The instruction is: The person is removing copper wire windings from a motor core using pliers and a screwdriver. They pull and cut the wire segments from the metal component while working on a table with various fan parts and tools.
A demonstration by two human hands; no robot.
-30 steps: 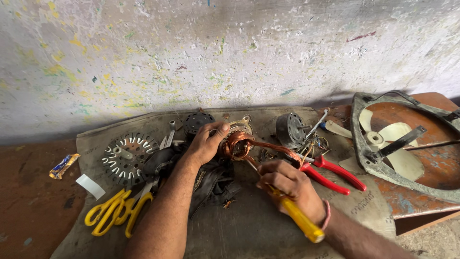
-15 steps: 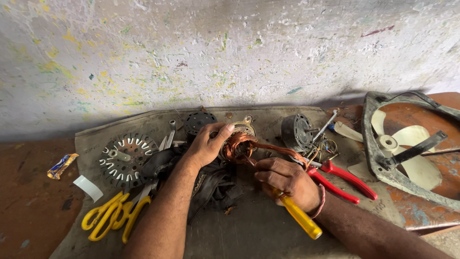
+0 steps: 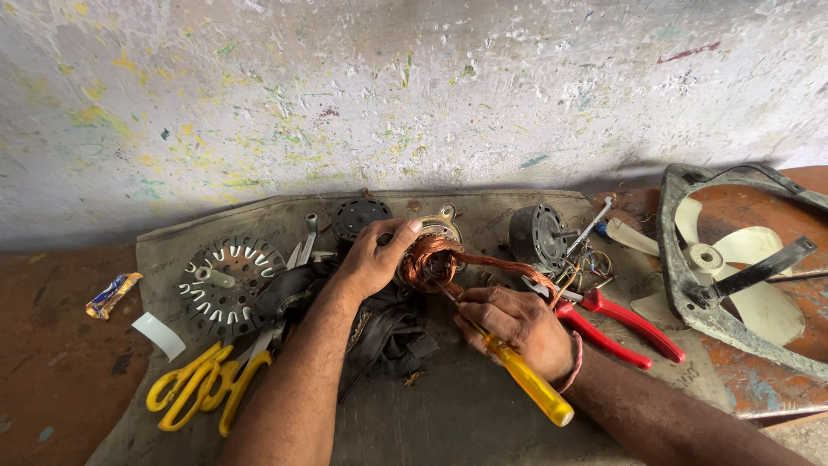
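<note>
A person's left hand clasps a motor stator wound with copper wire, fingers curled over its near side and thumb lifted against the metal housing behind it. The stator sits near the middle of a worn grey mat spread over the desk, just in front of a paint-flecked wall. The right hand is closed around a yellow-handled screwdriver, its shaft pointing up into the coil, the handle jutting out toward the camera. A loose strand of copper wire arcs from the coil over the right hand's knuckles.

Just right of that hand lie red-handled pliers, jaws toward a tangle of small wires. Behind them stands a dark round motor body with a thin metal rod leaning beside it. At the far right rests a grey fan frame holding cream-coloured blades.

To the left of the arms, a slotted round metal plate lies flat, with a small dark vented cap behind the left hand. Black cloth is bunched beneath both forearms. Yellow-handled scissors lie at the mat's left edge, near a white strip of paper and a crumpled foil wrapper on the bare brown desk.
</note>
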